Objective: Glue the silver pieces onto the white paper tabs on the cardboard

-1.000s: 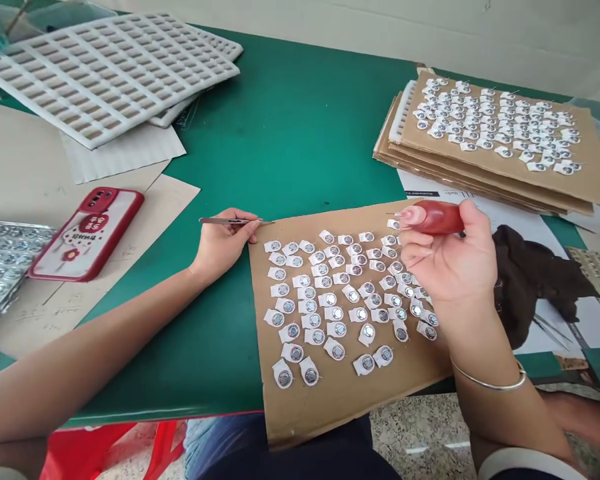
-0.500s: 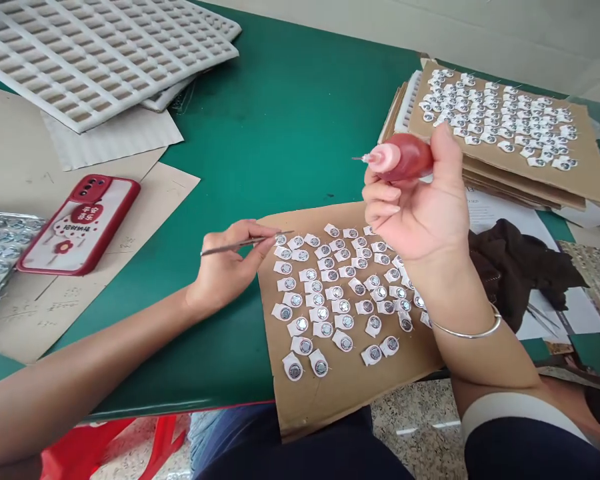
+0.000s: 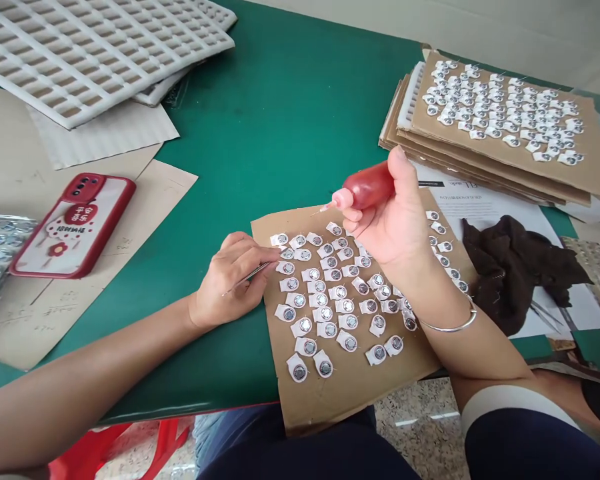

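My left hand (image 3: pixel 237 280) is closed on thin metal tweezers (image 3: pixel 247 275). Their tip reaches the small round silver parts on white tabs (image 3: pixel 287 253) at the upper left of a brown cardboard sheet (image 3: pixel 325 407). Several rows of these parts lie on the sheet. My right hand (image 3: pixel 393 223) grips a red squeeze bottle (image 3: pixel 370 187), held tilted above the sheet's far side. The bottle's fine needle nozzle points left and down, apart from the parts.
At the back right is a stack of cardboard sheets (image 3: pixel 500 167) bearing similar parts. A dark cloth (image 3: pixel 510 267) lies on paper at right. White gridded trays (image 3: pixel 70 113), a red-cased phone (image 3: pixel 73 227) and a blister pack (image 3: pixel 0 253) are at left on the green table (image 3: pixel 280 113).
My right hand has lowered the red bottle and moved it left, tipping its nozzle downward. My left hand has turned over, its tweezers now angled at the upper-left parts.
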### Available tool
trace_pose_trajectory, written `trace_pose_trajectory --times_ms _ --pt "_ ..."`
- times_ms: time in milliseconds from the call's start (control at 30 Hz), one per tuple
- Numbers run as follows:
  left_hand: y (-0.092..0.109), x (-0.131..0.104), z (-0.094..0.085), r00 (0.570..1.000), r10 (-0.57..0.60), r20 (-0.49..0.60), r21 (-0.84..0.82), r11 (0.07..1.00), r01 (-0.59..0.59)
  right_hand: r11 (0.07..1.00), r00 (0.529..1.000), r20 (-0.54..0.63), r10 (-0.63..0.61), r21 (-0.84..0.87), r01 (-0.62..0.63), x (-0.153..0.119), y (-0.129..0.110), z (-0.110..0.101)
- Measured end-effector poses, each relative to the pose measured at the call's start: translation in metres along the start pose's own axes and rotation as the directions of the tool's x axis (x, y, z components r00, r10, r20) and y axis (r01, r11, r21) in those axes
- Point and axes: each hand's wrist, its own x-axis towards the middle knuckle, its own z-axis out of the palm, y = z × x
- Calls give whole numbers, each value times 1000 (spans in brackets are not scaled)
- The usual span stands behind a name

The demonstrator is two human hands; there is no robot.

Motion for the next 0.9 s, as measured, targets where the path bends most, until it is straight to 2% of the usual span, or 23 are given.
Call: trace_pose_trajectory --times_ms 100,233,367,533,733,900 --pt "-1 -1 -1 1000 -26 6 -21 999 26 1000 1000 -16 -1 -12 0 1 3 0" --pt "-1 -1 -2 1000 -24 8 -30 999 24 1000 999 25 24 2 -24 2 7 0" --pt "0 0 -3 1000 12 19 -4 1000 -12 1000 1000 2 -21 -7 21 -2 12 5" --pt "2 0 -3 997 55 55 36 998 -57 993 992 44 -117 27 116 -9 16 14" --pt "2 0 -2 992 85 91 60 994 -91 994 995 2 -104 -23 104 -9 21 15" --pt "6 2 -2 980 151 133 102 981 -165 994 996 -13 -84 -74 83 -9 24 18"
